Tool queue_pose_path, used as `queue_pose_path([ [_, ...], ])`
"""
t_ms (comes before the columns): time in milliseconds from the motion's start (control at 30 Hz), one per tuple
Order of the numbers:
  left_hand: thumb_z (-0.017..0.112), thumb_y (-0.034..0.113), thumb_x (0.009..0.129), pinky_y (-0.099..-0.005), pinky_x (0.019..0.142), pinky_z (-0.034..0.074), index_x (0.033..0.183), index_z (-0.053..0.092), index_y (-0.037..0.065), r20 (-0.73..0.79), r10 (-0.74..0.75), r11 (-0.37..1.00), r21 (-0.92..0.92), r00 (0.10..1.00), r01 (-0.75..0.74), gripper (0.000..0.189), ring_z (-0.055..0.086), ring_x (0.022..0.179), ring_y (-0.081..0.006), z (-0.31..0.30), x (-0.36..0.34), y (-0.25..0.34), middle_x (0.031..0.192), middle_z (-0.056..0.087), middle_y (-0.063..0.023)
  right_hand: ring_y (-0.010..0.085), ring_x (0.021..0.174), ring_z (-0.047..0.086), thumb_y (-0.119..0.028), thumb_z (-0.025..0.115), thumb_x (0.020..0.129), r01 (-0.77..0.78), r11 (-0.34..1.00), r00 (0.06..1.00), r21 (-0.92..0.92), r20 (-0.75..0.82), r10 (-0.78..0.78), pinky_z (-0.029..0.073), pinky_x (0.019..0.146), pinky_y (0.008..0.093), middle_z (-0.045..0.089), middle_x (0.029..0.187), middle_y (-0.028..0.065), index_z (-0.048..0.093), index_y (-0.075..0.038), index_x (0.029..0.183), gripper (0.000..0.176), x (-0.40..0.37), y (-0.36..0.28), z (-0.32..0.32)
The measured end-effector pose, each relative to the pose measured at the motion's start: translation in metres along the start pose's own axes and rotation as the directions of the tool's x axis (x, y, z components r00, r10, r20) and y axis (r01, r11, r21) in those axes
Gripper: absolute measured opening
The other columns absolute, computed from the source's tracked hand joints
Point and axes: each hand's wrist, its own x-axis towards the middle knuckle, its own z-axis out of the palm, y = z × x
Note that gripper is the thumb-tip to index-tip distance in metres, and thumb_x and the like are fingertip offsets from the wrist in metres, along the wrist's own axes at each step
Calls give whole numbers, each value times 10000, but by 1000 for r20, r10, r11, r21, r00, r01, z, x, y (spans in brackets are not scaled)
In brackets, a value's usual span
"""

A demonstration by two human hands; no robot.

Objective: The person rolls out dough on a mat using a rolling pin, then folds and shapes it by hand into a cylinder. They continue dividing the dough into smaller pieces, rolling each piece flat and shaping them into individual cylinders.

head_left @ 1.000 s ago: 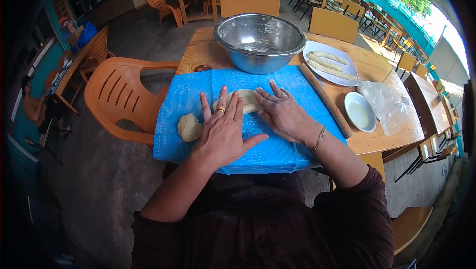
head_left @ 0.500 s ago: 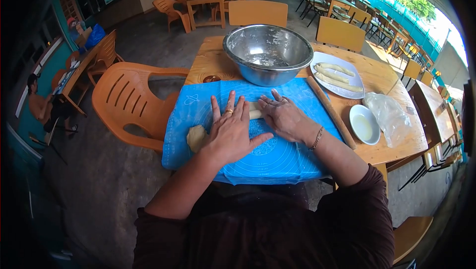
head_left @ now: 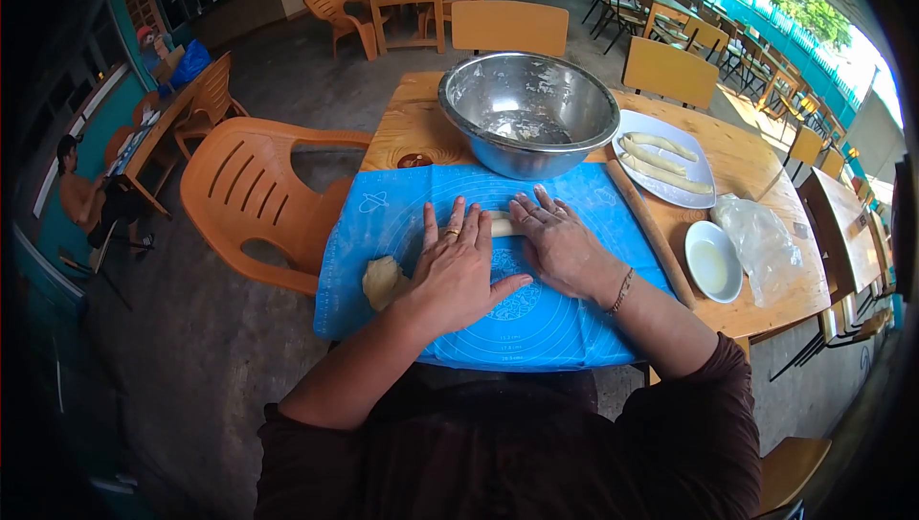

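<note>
A pale dough rope (head_left: 503,224) lies on the blue silicone mat (head_left: 373,233), showing between my two hands. My left hand (head_left: 458,266) presses flat over its left part, fingers stretched and thumb spread to the right. Over the right part rests my right hand (head_left: 567,247), its fingers laid out on the dough. Both palms hide most of the rope. Beside my left wrist sits a lump of dough (head_left: 382,281). A wooden rolling pin (head_left: 651,233) lies slanted along the mat's right edge.
Behind the mat stands a steel bowl (head_left: 531,151) with floury smears. To the right are a white plate (head_left: 697,196) with several dough ropes, a small white dish (head_left: 713,266) of liquid and a clear plastic bag (head_left: 761,242). An orange chair (head_left: 249,175) adjoins the table's left side.
My right hand has flattened, its fingers more stretched over the dough rope, and a little more rope shows between the hands. The whole view has shifted slightly.
</note>
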Motion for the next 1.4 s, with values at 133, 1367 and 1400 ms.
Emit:
queue_pose_path([
  [133,487,494,974,-549,1191,122,1391,352,-179,59,92,994,-70,994,-88,803,262,1437,-440,-4,-8,3,1449,390,-337,404,1430,307,-171,533,913,75,993,997,-94,20,-74,268,1164,517,413,1484,234,431,32,1416,552,-14,-23,-12],
  [1367,634,163,897,-505,1090,329,1259,539,-102,-107,136,973,-173,985,-153,459,445,1270,-414,-2,-16,12,1295,531,-254,382,1289,490,-153,649,857,-43,994,942,-100,-335,7,349,1112,470,558,1335,222,595,21,1257,439,-62,-24,-17],
  [1400,603,211,927,-532,1143,260,1325,469,-132,-182,145,979,-113,973,-167,542,358,1366,-447,2,-20,17,1386,468,-290,382,1289,490,-153,649,857,-45,994,941,-100,-338,9,349,1112,470,558,1335,222,595,21,1257,439,-66,-34,-13],
])
